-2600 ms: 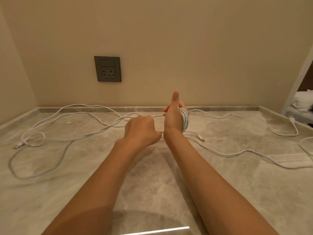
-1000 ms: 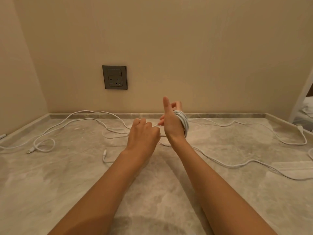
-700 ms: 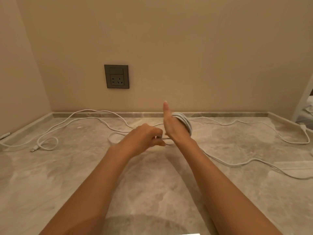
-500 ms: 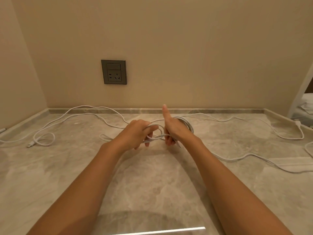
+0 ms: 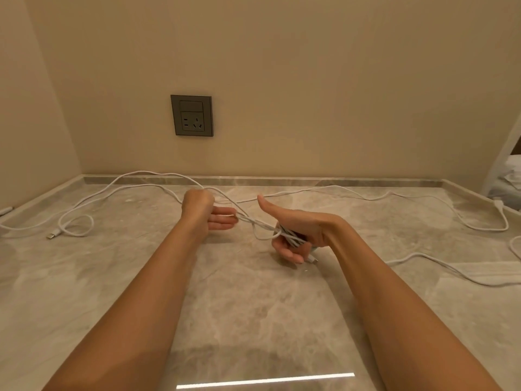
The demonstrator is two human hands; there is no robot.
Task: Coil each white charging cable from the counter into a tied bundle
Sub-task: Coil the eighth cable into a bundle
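Where the grey marble bench [image 5: 84, 277] meets the left wall, a loose white cable [image 5: 76, 225] lies in a small loop with its metal plug [image 5: 50, 236] just beside it. Two runs of it curve away along the back edge toward the middle. Higher up, a dark wall socket [image 5: 191, 115] sits on the beige wall.

Below it the left hand [image 5: 197, 211] is raised just above the bench. Its upper fingers are curled tight on a strand [image 5: 248, 220] of white cable, while two lower fingers [image 5: 224, 220] stick out straight to the right; the exact pinch is hidden behind the hand. That strand runs taut, down and to the right, into the coil [image 5: 291, 235], a bundle of several white turns held in the right hand [image 5: 298, 224].

The right fingers [image 5: 284, 251] are curled under and around the coil, with the thumb stretched out and pointing left. A small slack loop hangs off the bundle's left side. A connector tip [image 5: 313, 260] pokes out below the palm, close to the bench.

Farther right, another white cable [image 5: 332, 187] snakes along the back of the bench to a white plug [image 5: 499, 206] near the right edge. One more run [image 5: 417, 254] crosses the front right. White bedding [image 5: 507, 176] shows past the bench's right end.
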